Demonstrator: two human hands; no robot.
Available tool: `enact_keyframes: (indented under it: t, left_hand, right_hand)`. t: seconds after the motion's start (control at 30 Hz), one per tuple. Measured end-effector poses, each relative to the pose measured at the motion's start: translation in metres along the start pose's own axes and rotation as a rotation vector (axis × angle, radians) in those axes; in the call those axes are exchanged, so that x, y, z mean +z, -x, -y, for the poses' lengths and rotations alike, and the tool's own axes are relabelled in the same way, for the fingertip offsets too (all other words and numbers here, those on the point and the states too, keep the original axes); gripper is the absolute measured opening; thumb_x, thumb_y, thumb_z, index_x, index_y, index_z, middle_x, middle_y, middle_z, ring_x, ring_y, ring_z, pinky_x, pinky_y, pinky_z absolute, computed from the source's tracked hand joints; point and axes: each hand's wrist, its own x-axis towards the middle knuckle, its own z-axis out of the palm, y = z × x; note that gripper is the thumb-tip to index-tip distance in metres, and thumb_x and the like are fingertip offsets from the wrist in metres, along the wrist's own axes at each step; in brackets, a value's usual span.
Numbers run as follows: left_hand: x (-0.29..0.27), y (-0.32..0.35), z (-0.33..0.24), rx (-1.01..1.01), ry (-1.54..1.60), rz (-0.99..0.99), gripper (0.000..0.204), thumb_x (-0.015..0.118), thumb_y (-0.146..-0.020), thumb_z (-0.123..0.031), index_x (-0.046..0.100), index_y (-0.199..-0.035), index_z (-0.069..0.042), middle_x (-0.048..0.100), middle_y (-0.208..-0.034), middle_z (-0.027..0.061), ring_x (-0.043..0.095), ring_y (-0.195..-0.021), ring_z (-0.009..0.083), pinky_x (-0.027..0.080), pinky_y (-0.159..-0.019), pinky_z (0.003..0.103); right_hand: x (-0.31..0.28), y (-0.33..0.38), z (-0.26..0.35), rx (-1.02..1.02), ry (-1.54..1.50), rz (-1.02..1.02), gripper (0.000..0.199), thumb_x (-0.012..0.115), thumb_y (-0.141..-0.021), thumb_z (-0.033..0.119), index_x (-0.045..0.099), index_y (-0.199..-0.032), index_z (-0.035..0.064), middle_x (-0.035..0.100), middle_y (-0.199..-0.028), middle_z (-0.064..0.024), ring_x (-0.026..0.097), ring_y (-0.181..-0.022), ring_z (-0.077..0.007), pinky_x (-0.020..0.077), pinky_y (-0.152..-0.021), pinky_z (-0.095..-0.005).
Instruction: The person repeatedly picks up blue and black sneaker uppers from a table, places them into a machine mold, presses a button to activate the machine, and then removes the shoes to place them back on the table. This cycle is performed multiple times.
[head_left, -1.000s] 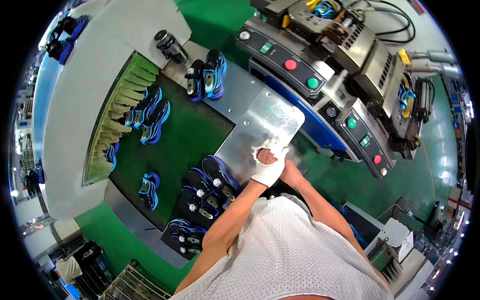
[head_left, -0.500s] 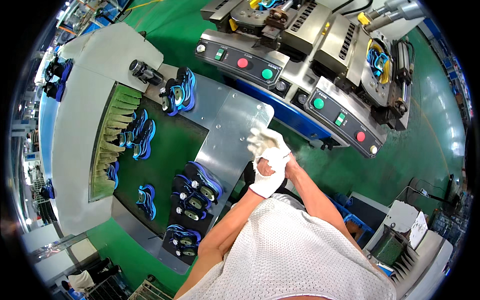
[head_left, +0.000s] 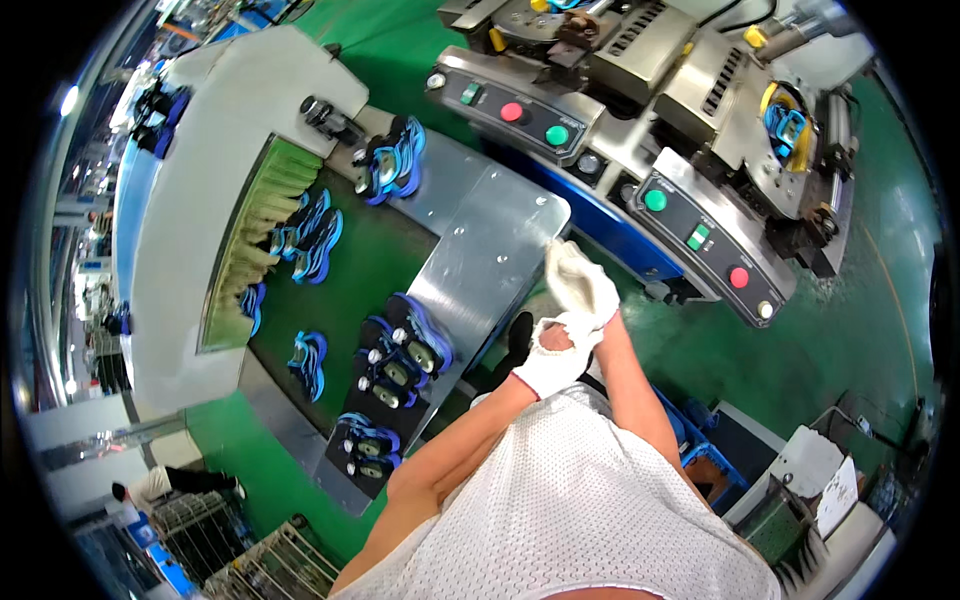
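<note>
Both my hands wear white cloth gloves and meet in front of my chest. My left hand (head_left: pixel 548 366) is closed around the cuff of the right glove at the wrist. My right hand (head_left: pixel 580 284) points up and away with its fingers stretched out, holding nothing. It hovers beside the near edge of a bare metal plate (head_left: pixel 478 250). Left of the plate, blue shoes (head_left: pixel 402 350) on lasts ride a dark green conveyor belt (head_left: pixel 360 262).
A grey machine with two slanted control panels (head_left: pixel 700 235) carrying red and green buttons stands ahead and to the right. More blue shoes (head_left: pixel 390 160) sit at the belt's far end. Blue crates (head_left: pixel 700 455) stand on the green floor by my right side. Another person (head_left: pixel 160 485) crouches at lower left.
My hands have come off the metal plate and drawn back toward my chest. The left hand now grips the right glove's cuff, and the right hand's fingers are stretched out.
</note>
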Motion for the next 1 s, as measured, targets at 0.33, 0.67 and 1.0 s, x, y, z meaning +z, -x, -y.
enact_keyframes:
  t: [0.33, 0.67, 1.0]
  left_hand:
    - [-0.019, 0.028, -0.019, -0.257, 0.418, 0.119, 0.026, 0.060, -0.096, -0.020, 0.066, -0.114, -0.003, 0.068, -0.109, 0.0179, 0.065, -0.106, 0.0345, 0.049, -0.094, 0.041]
    - [-0.120, 0.035, 0.055, -0.146, 0.678, -0.096, 0.015, 0.059, -0.098, -0.016, 0.062, -0.102, -0.002, 0.064, -0.100, 0.0132, 0.063, -0.097, 0.0291, 0.049, -0.088, 0.038]
    - [-0.298, 0.179, 0.227, -0.543, -0.397, -0.803, 0.037, 0.076, -0.086, -0.024, 0.066, -0.114, -0.002, 0.065, -0.116, 0.0168, 0.063, -0.105, 0.0352, 0.052, -0.090, 0.043]
  right_hand:
    - [0.011, 0.015, -0.033, 0.202, 0.604, 0.091, 0.093, 0.042, -0.097, 0.073, 0.017, -0.163, 0.0125, 0.029, -0.164, -0.0127, 0.033, -0.144, -0.0334, 0.0281, -0.117, -0.0511]
    - [0.032, -0.077, -0.126, 0.024, 1.409, 0.107, 0.076, 0.041, -0.106, 0.054, 0.019, -0.163, 0.0086, 0.020, -0.169, -0.0157, 0.020, -0.155, -0.0303, 0.0169, -0.125, -0.0480]
    - [0.097, -0.093, -0.202, 0.116, 1.339, -0.255, 0.080, 0.051, -0.095, -0.005, 0.014, -0.164, 0.0118, 0.038, -0.158, -0.0244, 0.064, -0.088, -0.0144, 0.0462, -0.050, -0.0120]
